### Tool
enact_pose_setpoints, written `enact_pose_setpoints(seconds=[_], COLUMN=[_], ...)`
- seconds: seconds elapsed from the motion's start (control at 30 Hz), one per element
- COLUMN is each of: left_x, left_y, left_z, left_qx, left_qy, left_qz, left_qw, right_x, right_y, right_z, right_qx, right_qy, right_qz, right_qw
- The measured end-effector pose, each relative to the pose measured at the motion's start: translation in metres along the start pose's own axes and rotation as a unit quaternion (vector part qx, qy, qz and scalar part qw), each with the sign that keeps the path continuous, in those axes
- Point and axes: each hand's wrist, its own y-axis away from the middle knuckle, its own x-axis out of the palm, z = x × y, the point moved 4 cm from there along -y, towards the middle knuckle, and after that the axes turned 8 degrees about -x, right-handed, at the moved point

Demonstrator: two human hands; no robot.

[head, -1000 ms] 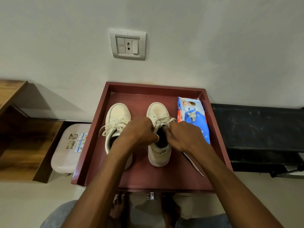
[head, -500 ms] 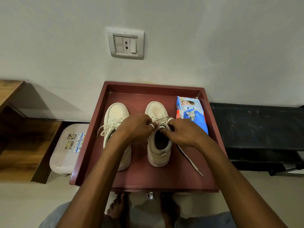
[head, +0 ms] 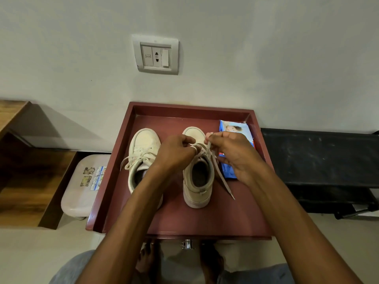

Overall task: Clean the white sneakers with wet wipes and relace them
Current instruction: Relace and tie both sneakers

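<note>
Midway across the tray (head: 205, 218), the left shoe (head: 144, 144) and right shoe (head: 198, 187) stand side by side, long axes running from near edge to far edge, toes toward the far edge. Above the right shoe, the left hand (head: 174, 153) pinches the lace (head: 224, 182) at the eyelets. The right hand (head: 231, 152) pinches another strand, pulled higher and farther toward the toe than half a second ago. Wipes (head: 235, 128) lie along the right edge.

beyond your left hand (head: 176, 153) and right hand (head: 235, 155), a grey wall (head: 266, 58) carries a white switch plate (head: 156, 54). left of the left hand, a wooden shelf (head: 22, 181) and pale stool (head: 80, 193); right of the right hand, a black bench (head: 320, 156). beige floor (head: 30, 255) below.
</note>
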Motion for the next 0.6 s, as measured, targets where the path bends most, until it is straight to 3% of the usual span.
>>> enact_pose_setpoints(seconds=[0.17, 0.47, 0.53, 0.6], left_x=[-0.005, -0.003, -0.004, -0.007], left_y=[0.005, 0.008, 0.006, 0.004], left_z=[-0.003, -0.011, -0.009, -0.007], left_qx=[-0.009, -0.052, -0.049, -0.019], left_qy=[0.096, 0.287, 0.21, 0.03], left_qz=[-0.001, 0.045, 0.019, -0.022], left_qw=[0.995, 0.955, 0.976, 0.999], right_x=[-0.001, 0.0, 0.0, 0.0], right_y=[0.004, 0.012, 0.013, 0.013], right_z=[0.013, 0.034, 0.036, 0.037], right_qx=[-0.042, -0.127, -0.133, -0.135], right_qy=[-0.11, -0.127, -0.113, -0.104], right_qz=[0.001, -0.024, -0.029, -0.032], right_qw=[0.993, 0.983, 0.984, 0.985])
